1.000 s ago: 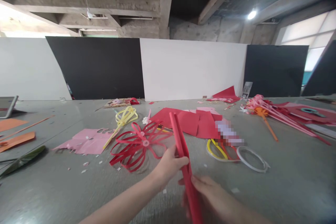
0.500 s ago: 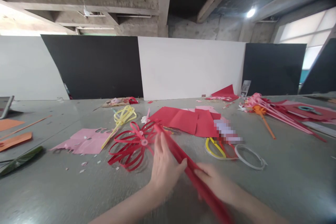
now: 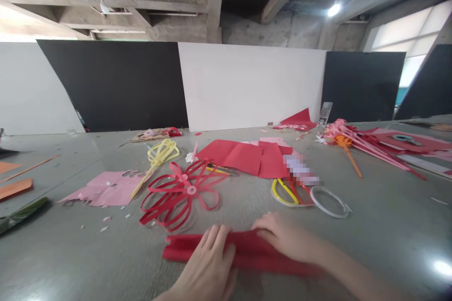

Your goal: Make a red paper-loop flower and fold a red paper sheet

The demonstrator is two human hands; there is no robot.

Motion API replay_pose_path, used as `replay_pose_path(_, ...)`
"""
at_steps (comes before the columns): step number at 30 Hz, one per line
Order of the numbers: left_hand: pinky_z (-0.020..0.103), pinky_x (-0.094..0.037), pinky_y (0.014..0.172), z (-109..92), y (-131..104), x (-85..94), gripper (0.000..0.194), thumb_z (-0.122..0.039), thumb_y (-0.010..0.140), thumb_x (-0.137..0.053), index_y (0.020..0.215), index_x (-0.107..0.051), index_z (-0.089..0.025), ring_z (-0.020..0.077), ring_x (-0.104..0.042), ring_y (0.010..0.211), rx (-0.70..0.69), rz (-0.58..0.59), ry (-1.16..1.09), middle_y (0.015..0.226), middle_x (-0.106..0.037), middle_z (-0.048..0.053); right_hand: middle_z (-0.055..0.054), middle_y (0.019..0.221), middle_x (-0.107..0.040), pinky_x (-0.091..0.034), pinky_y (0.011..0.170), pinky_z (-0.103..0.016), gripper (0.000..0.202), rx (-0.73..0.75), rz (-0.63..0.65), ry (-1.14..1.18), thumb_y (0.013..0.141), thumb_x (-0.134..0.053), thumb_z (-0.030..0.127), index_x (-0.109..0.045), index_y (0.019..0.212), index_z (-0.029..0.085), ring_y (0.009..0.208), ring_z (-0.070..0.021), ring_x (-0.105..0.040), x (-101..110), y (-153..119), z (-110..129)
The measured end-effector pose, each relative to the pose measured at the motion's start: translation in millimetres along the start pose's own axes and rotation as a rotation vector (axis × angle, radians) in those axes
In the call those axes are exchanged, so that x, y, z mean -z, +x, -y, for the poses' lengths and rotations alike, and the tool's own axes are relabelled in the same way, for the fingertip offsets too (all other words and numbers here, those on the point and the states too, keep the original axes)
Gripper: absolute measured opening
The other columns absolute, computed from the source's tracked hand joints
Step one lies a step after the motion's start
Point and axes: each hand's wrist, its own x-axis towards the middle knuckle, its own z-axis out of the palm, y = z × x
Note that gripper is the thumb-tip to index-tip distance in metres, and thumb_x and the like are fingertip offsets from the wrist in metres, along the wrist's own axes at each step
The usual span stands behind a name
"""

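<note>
A rolled or loosely folded piece of red paper (image 3: 243,244) lies crosswise on the table close to me. My left hand (image 3: 210,263) rests over its left half, fingers curled across the top, thumb hidden in part. Along the far edge on the right, my right hand (image 3: 286,237) grips the same paper, its fingers bent and slightly blurred. Just beyond the paper's left end sits a flower of looped red paper strips with a pink disc (image 3: 191,190) at its middle, touched by neither hand.
Red sheets (image 3: 243,157) lie farther back, with a yellow loop (image 3: 282,193) and a white ring (image 3: 330,216) to their right. Leftward are a yellow strip flower (image 3: 162,153) and a cut pink sheet (image 3: 106,190). Pink strips (image 3: 374,146) are piled at far right, near teal-handled scissors (image 3: 406,139).
The red paper has turned from slanting away from me to lying crosswise, nearer the front. Both hands have moved down with it, and the view has shifted slightly.
</note>
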Motion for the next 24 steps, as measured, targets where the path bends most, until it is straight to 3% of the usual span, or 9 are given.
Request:
replay_pose_path(6,0.038,-0.044,0.083,-5.1,-7.9,-13.7,0.024,-0.014,0.070,-0.047,0.091,-0.058,-0.017,0.0278,-0.052,0.099,-0.165,-0.078,0.109,0.113,-0.056,0.012,-0.002,0.078,-0.063,-0.037,0.062,-0.024,0.019,0.007,-0.131,-0.279,0.085,-0.043,0.016,-0.061,0.081,0.019,0.073,-0.0161,-0.059,-13.5,6.9,-6.9)
replay_pose_path(11,0.033,-0.049,0.068,-12.3,-10.8,-20.5,0.027,-0.009,0.073,-0.048,0.099,-0.055,-0.013,0.0257,-0.059,0.083,-0.131,0.141,0.068,0.095,-0.063,0.010,0.000,0.077,-0.061,-0.037,0.058,-0.023,0.013,-0.003,-0.201,-0.465,0.084,-0.048,0.012,-0.058,0.079,0.018,0.070,-0.0142,-0.059,-16.0,11.4,-11.2)
replay_pose_path(14,0.032,-0.051,0.069,-16.0,-11.3,-13.4,0.033,-0.005,0.076,-0.044,0.107,-0.052,-0.013,0.0242,-0.059,0.084,-0.111,0.251,0.052,0.096,-0.063,0.009,-0.001,0.076,-0.061,-0.038,0.059,-0.025,0.010,-0.020,-0.214,-0.505,0.082,-0.052,0.012,-0.058,0.077,0.017,0.071,-0.0163,-0.059,-16.8,15.3,-13.9)
replay_pose_path(19,0.034,-0.052,0.071,-21.0,-6.6,5.2,0.027,-0.003,0.077,-0.044,0.097,-0.057,-0.014,0.0253,-0.059,0.086,-0.018,0.511,0.014,0.096,-0.061,0.009,-0.002,0.078,-0.061,-0.039,0.059,-0.027,0.006,-0.014,-0.226,-0.580,0.082,-0.055,0.014,-0.059,0.078,0.017,0.073,-0.0186,-0.058,-17.5,19.8,-14.8)
replay_pose_path(21,0.036,-0.050,0.075,-22.9,-4.7,9.6,0.029,0.000,0.076,-0.042,0.097,-0.057,-0.014,0.0256,-0.058,0.088,0.012,0.543,-0.009,0.096,-0.061,0.009,-0.002,0.079,-0.061,-0.039,0.061,-0.027,0.007,0.010,-0.218,-0.603,0.082,-0.054,0.014,-0.059,0.079,0.017,0.074,-0.0184,-0.058,-16.3,21.7,-14.8)
replay_pose_path(24,0.037,-0.049,0.078,-25.2,-4.3,11.4,0.035,0.002,0.075,-0.039,0.101,-0.056,-0.014,0.0252,-0.057,0.091,0.065,0.491,-0.050,0.100,-0.060,0.010,-0.001,0.079,-0.061,-0.040,0.065,-0.027,0.009,0.053,-0.202,-0.630,0.083,-0.053,0.014,-0.060,0.079,0.018,0.075,-0.0172,-0.058,-13.5,25.6,-15.6)
